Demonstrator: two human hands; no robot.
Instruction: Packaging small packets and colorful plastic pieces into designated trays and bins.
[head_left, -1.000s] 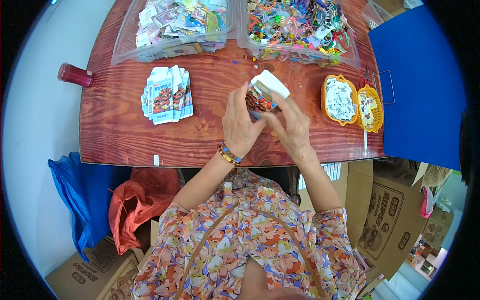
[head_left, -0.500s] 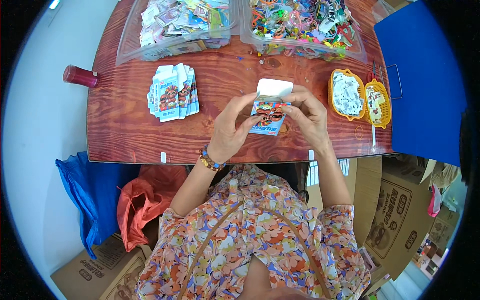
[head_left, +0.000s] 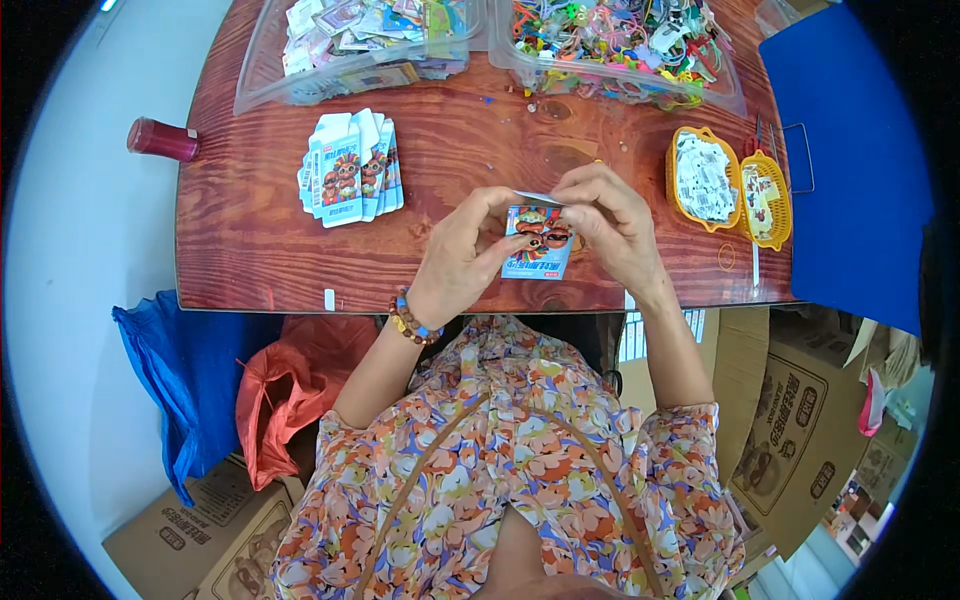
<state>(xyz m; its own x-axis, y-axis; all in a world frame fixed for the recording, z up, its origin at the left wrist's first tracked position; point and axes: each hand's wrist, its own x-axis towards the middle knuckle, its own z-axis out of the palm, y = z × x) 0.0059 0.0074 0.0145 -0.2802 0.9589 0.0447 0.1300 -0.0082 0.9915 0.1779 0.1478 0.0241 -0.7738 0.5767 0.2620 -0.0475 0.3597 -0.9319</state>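
A small blue printed cardboard box (head_left: 540, 262) with cartoon figures is between my hands, above the table near its front edge. My left hand (head_left: 455, 255), with a beaded bracelet at the wrist, grips its left side, thumb across the printed front. My right hand (head_left: 617, 228) pinches the upper right corner by the box's top flap, which shows as a thin pale edge. Both hands are closed on the box; some fingertips are hidden behind it. Left of my hands lies a stack of similar flat blue boxes (head_left: 345, 178), overlapping one another.
Two clear plastic bins stand at the back: one with cards (head_left: 270, 92), one with colourful small trinkets (head_left: 735, 98). At right are two yellow baskets (head_left: 735, 225) of paper slips, red-handled scissors (head_left: 757, 135) and a blue panel (head_left: 850, 170). A dark red jar (head_left: 160, 139) lies at left.
The box's white top flap, raised and wide open before, is now folded down to a thin edge under my fingers. The whole view has shifted slightly.
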